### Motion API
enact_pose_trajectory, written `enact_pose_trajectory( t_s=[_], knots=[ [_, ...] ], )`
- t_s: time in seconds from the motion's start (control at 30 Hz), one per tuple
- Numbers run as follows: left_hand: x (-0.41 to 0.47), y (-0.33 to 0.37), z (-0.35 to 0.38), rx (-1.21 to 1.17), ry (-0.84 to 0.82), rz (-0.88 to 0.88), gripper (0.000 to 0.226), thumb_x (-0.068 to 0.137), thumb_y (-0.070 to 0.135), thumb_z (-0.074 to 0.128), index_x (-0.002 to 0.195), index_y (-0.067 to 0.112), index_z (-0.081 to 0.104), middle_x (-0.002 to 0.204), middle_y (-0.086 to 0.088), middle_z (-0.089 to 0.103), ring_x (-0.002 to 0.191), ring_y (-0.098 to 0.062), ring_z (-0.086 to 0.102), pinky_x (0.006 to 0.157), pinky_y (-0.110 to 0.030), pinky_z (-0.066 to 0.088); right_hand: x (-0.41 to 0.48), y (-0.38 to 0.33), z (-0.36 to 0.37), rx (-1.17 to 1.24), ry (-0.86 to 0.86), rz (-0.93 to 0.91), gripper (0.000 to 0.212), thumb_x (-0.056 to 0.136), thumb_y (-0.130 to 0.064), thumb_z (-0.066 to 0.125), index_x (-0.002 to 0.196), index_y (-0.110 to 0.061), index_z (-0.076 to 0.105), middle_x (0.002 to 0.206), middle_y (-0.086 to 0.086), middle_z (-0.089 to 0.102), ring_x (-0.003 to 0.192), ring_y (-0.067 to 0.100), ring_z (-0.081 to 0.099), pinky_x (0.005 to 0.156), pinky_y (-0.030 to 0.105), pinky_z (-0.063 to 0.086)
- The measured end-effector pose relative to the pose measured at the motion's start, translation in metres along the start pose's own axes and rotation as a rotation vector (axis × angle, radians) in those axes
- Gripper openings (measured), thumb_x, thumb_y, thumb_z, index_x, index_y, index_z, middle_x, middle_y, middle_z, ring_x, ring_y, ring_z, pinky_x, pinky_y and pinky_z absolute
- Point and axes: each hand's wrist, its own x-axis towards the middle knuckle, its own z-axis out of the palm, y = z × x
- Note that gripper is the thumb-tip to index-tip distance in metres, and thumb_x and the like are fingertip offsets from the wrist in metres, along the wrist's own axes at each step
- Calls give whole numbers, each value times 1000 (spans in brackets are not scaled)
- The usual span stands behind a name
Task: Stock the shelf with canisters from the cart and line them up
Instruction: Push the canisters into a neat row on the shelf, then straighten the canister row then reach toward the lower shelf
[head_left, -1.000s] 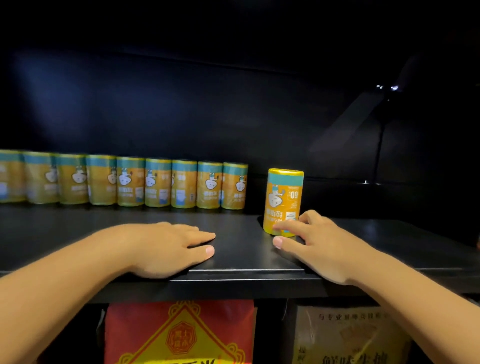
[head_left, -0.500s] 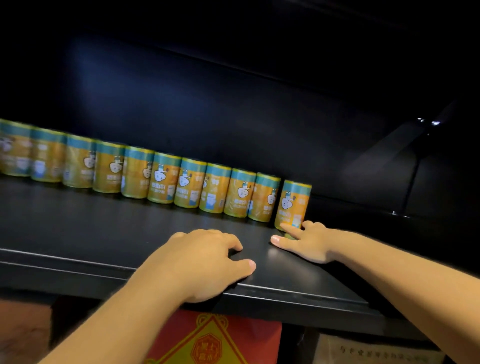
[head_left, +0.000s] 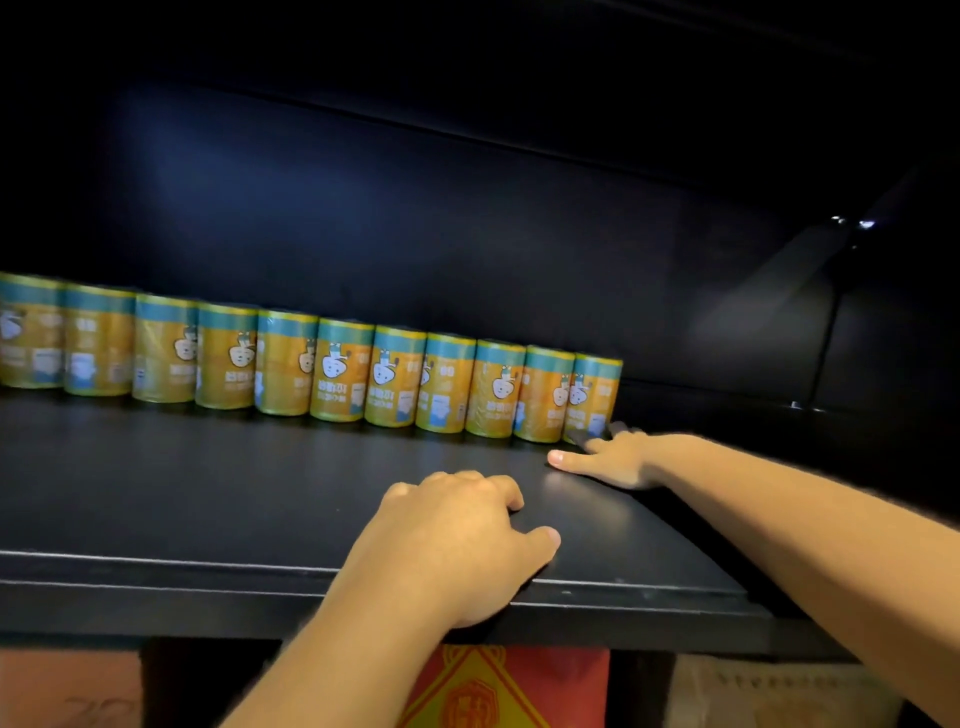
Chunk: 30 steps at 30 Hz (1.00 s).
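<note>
The last canister (head_left: 596, 397) is standing upright at the 3 o'clock end of the row of canisters (head_left: 291, 364), along the back of the shelf (head_left: 208, 493), and it is pressing up against its neighbour. My right hand (head_left: 618, 460) is nudging its foot: the fingers are lying stretched out flat, the tips touching the base in shadow, gripping nothing. My left hand (head_left: 457, 540) is resting at about 7 o'clock from the can, on the shelf's front edge, fingers loosely bent and holding nothing; the two hands are lying apart.

I am taking this as the lining-up step, nearly done. The next move is calling for a gentle withdrawal of the right hand, so the can is not dragged out of line, then a reach to the cart, which is not showing here.

A second ago this canister was standing forward and well apart from the row; half a second ago it was sitting at the row's end, slightly askew. Now it is sitting flush.

At 6 o'clock, under the shelf, a red package (head_left: 519, 686) is showing.
</note>
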Motion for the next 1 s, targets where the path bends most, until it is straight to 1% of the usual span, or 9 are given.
enact_pose_trajectory(
  t_s=[0.1,0.23,0.37,0.47,0.53,0.63,0.77,0.9,1.0],
  knots=[
    [3,-1,3,28,7,8,56,95,70,35,140,40,47,142,11,51,129,-16,46,109,-42,34,-10,9,-3,48,-44,-12,106,72,-99,19,160,-44,0,170,8,-3,155,36,8,123,57,8],
    [3,1,4,59,-2,33,56,96,69,33,141,38,47,142,10,51,129,-17,47,106,-43,36,-45,23,-4,110,-91,-95,101,72,-97,30,158,-48,7,170,-3,0,155,29,11,124,55,8],
    [-1,0,3,73,-1,48,57,94,72,33,138,40,49,143,11,51,127,-17,49,103,-42,37,-103,30,11,164,48,-184,81,88,-83,38,158,-45,20,165,-7,18,149,23,28,122,45,23],
    [-2,-1,3,49,20,68,56,93,74,35,136,42,51,141,12,53,125,-17,51,105,-44,41,-139,38,26,197,149,-221,80,89,-81,36,157,-40,27,162,-4,32,146,20,34,121,43,28],
    [-5,-1,2,35,27,81,53,93,72,37,134,43,54,138,13,56,124,-16,52,106,-45,42,-162,45,37,250,224,-217,79,90,-77,40,157,-37,29,159,-6,39,144,15,38,118,37,31],
    [-13,-1,1,-9,88,107,43,92,69,42,121,44,63,126,17,63,115,-14,57,100,-42,48,-195,56,53,347,347,-212,68,93,-69,45,153,-36,38,151,-12,48,137,8,44,111,31,36],
    [-23,3,0,-22,216,171,34,91,61,49,112,41,66,110,19,68,105,-10,61,91,-38,51,-225,70,84,365,530,-250,59,95,-61,49,147,-34,46,147,-15,49,134,6,43,113,31,35],
    [-33,17,15,131,401,245,43,96,51,48,131,31,63,126,5,67,118,-26,55,97,-47,45,-241,87,137,324,736,-357,61,95,-54,52,150,-27,45,155,-4,42,146,15,31,122,37,23],
    [-52,35,43,44,524,324,50,90,52,45,131,29,63,127,3,65,122,-31,54,100,-53,41,-249,99,175,363,771,-417,62,92,-52,49,149,-27,46,160,1,35,150,22,27,121,41,24]
  ],
)
